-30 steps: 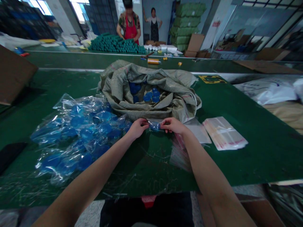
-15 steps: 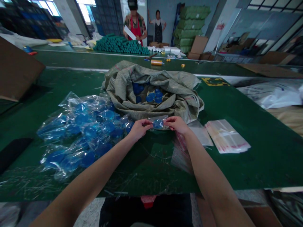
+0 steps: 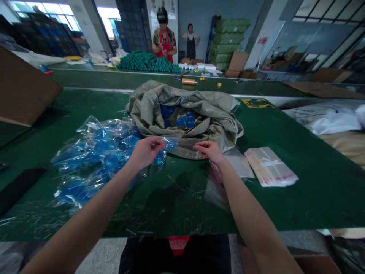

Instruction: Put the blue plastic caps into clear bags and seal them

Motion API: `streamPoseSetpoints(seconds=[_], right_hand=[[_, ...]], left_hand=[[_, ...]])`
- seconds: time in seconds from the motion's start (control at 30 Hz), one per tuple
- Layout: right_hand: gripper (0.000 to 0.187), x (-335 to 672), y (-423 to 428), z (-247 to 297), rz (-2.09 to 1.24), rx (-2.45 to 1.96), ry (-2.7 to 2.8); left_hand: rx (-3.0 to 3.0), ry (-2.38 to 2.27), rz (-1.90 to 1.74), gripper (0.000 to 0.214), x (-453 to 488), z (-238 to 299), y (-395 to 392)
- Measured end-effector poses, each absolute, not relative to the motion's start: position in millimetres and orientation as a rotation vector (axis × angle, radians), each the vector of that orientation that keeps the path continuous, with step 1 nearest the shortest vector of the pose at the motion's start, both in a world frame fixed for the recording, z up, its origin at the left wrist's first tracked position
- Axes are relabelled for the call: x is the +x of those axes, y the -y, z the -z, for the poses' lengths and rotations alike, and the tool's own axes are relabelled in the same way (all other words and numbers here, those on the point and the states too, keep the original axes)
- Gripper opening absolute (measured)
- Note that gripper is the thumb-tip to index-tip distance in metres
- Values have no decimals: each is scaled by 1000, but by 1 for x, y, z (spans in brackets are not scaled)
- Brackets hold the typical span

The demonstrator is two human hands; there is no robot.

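Note:
My left hand (image 3: pixel 144 153) pinches a small clear bag with a blue disc inside (image 3: pixel 168 145) and holds it over the right edge of a pile of bagged blue discs (image 3: pixel 97 156). My right hand (image 3: pixel 209 151) hovers just right of it, fingers loosely curled, holding nothing. Behind both hands lies an open grey woven sack (image 3: pixel 185 114) with loose blue discs (image 3: pixel 182 121) inside. A stack of empty clear bags with red strips (image 3: pixel 269 166) lies to the right of my right hand.
A green table (image 3: pixel 299 190) carries everything. A brown cardboard sheet (image 3: pixel 23 93) leans at the left. White sacks (image 3: pixel 327 116) lie at the right. Across a second table, a person in a red apron (image 3: pixel 164 40) stands behind stacked green rolls (image 3: pixel 148 62); another person stands farther back.
My right hand has let go of the small bag. My left hand has carried the bag to the left, toward the pile of bagged discs.

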State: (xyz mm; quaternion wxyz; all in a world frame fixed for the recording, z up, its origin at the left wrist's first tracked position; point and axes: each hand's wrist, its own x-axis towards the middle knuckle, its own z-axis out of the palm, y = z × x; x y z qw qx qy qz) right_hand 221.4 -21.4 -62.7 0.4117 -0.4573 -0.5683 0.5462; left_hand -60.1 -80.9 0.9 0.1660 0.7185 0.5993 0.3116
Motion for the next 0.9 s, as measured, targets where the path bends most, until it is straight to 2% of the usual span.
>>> streamPoseSetpoints(seconds=[0.03, 0.1, 0.17, 0.23, 0.37, 0.43, 0.57, 0.67, 0.8, 0.9], right_hand=[[37, 221, 21, 61, -1325, -1158, 1396], [35, 221, 21, 54, -1217, -1177, 1410], [34, 223, 22, 43, -1081, -1217, 1498], [34, 226, 25, 28, -907, -1252, 1586], [34, 233, 28, -9, -484, -1191, 1697], [41, 237, 24, -24, -339, -1158, 1705], [56, 243, 3, -34, -430, -986, 1335], [60, 251, -13, -25, -484, -960, 1135], [57, 273, -5, -8, -537, -1170, 1618], [49, 295, 20, 0, -434, -1320, 2031]], left_hand=[[2199, -1829, -824, 22, -71, -7, 88], [2420, -2068, -429, 24, -88, -14, 102], [2488, -2146, 33, 26, -98, -12, 111], [2511, -2124, 263, 27, -99, -7, 116], [2577, -2081, 161, 37, -83, -2, 113], [2599, -2024, 46, 40, -68, -2, 103], [2579, -1806, -188, 35, -30, 5, 52], [2355, -1897, -308, 32, -8, 11, -12], [2200, -2041, -321, 33, 1, 20, -96], [2139, -2058, -271, 40, 0, 32, -137]])
